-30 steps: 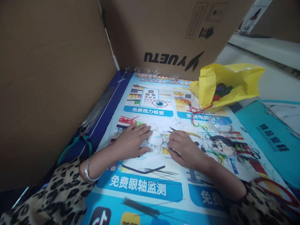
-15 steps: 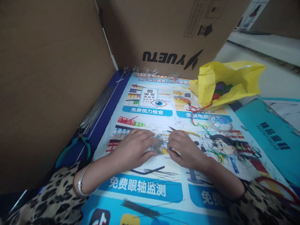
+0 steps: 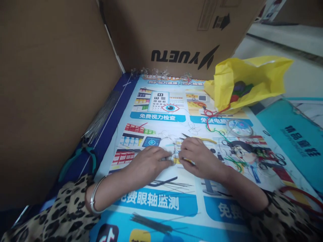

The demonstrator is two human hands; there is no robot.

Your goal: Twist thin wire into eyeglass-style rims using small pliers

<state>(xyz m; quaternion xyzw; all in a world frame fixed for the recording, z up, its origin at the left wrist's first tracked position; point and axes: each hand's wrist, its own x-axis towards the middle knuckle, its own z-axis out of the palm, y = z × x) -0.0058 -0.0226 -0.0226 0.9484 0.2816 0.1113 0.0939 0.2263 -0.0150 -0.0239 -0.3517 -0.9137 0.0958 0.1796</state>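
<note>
Over the middle of the printed sheet [image 3: 186, 181], both hands meet at a small tangle of thin wire [image 3: 176, 148]. My left hand [image 3: 148, 165], a silver bangle on its wrist, pinches the wire from the left, thumb and fingers together. From the right, my right hand [image 3: 199, 157] has its fingers curled round yellow-handled scissors [image 3: 205, 139], whose dark tips stick out beyond the knuckles; its fingertips also touch the wire. What lies between the fingertips is too small to make out fully.
Cardboard [image 3: 161, 30] walls the left and back. Wire bundles lie at the left [image 3: 101, 116] and front [image 3: 151, 224], with teal-handled pliers [image 3: 92, 158]. Rightward are a yellow bag [image 3: 262, 80], red cord [image 3: 208, 117], a clear spool [image 3: 239, 128] and a teal box [image 3: 290, 137].
The left fingers have drawn closer together at the wire and flattened. The right hand stays nearly in place. The camera view has shifted slightly.
</note>
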